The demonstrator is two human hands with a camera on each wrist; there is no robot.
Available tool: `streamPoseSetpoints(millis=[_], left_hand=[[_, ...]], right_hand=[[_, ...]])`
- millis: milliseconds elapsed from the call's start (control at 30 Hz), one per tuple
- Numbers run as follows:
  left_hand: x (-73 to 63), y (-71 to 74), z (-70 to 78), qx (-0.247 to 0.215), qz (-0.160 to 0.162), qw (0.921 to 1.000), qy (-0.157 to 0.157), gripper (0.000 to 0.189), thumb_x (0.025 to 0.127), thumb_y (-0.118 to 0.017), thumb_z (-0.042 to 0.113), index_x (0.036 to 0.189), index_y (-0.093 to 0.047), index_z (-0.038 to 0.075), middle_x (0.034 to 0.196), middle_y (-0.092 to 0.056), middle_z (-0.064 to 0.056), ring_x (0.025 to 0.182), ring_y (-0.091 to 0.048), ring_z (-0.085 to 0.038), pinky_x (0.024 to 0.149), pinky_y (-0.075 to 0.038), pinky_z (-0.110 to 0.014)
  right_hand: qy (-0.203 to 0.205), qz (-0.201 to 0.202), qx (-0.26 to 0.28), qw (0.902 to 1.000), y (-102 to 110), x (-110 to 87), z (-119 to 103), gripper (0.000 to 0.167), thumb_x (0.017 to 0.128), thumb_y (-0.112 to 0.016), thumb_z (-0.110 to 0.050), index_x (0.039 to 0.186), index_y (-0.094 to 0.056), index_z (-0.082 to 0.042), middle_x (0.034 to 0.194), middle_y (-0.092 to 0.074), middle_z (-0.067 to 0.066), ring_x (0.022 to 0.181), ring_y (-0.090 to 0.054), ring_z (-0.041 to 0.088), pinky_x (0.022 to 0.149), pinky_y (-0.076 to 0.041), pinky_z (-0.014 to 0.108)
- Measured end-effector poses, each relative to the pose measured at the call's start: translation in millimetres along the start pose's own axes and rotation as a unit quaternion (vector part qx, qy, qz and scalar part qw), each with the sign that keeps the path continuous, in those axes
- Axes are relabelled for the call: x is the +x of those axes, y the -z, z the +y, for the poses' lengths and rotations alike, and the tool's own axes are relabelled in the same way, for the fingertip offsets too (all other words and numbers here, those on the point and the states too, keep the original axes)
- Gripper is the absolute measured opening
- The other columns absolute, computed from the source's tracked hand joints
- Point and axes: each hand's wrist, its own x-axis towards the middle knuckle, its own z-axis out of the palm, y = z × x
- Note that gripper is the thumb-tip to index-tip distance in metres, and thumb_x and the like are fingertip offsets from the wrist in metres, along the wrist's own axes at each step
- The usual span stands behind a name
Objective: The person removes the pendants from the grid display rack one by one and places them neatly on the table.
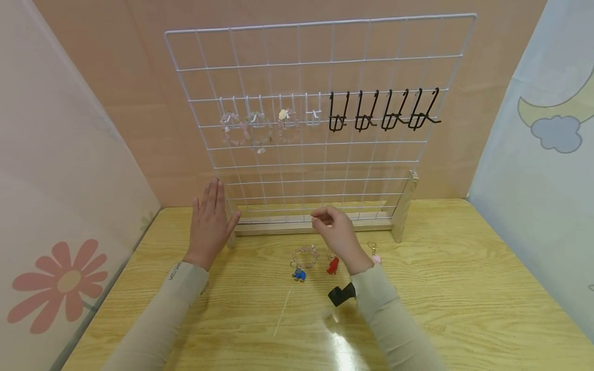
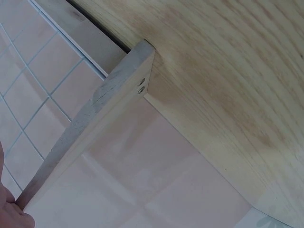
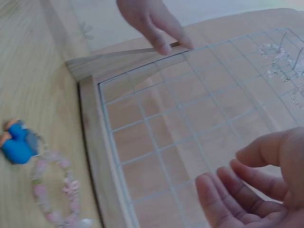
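Right sleeve (image 1: 392,314) stretched over table (image 1: 241,309); red charm (image 1: 332,266) before grid rack (image 1: 297,228) could be swept if wrist dropped. Rack could be tipped by straight-fingered left hand (image 1: 209,221) touching post (image 2: 102,95). Nothing seen held by loosely curled right hand (image 1: 341,234).

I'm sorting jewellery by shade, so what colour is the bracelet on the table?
The bracelet is mostly pale pink; the right wrist view shows it best.

Dark lettering (image 1: 175,271) on left sleeve cuff (image 1: 192,278), too small to read; nothing legible.
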Motion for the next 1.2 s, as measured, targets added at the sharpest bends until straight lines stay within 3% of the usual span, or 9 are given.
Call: streamPoseSetpoints(millis=[200,500,733,1200], left_hand=[[1.0,-0.1,0.0,-0.004,-0.002,1.0,0.0,0.09,0.104,-0.058,0.04,0.16,-0.002,-0.004,0.169,-0.004,-0.02,0.154,-0.012,-0.039,0.119,-0.014,-0.064],[-1.1,-2.8,-3.1,0.0,0.005,1.0,-0.001,0.091,0.103,-0.059,0.039,0.16,-0.003,-0.004,0.169,-0.003,-0.02,0.156,-0.007,-0.035,0.119,-0.014,-0.064],[-1.5,-3.1,-2.5,-0.001,-0.003,1.0,0.0,0.091,0.104,-0.057,0.041,0.161,0.0,-0.002,0.169,0.0,-0.018,0.156,-0.002,-0.032,0.12,-0.013,-0.064],[-1.1,-0.4,-0.2,-0.009,-0.008,0.9999,0.005,0.09,0.104,-0.056,0.041,0.161,-0.001,-0.003,0.169,0.0,-0.019,0.156,0.0,-0.032,0.12,-0.011,-0.063]], right_hand=[[0.031,0.027,0.043,0.9982,4,13.6,-17,0.02,0.101,-0.062,-0.013,0.118,-0.066,-0.001,0.111,-0.066,0.02,0.096,-0.068,0.035,0.078,-0.058,0.03],[0.062,0.026,0.14,0.9879,9,31.0,-52,0.031,0.1,-0.066,-0.018,0.125,-0.061,0.001,0.123,-0.065,0.018,0.111,-0.065,0.033,0.096,-0.055,0.036],[0.094,0.042,0.142,0.9845,13,43.0,-75,0.035,0.098,-0.069,-0.017,0.128,-0.061,-0.001,0.124,-0.066,0.011,0.11,-0.064,0.019,0.095,-0.054,0.031],[0.089,0.014,0.24,0.9667,10,63.3,-98,0.045,0.1,-0.063,-0.006,0.142,-0.052,0.003,0.14,-0.059,0.016,0.13,-0.057,0.032,0.101,-0.051,0.031]])
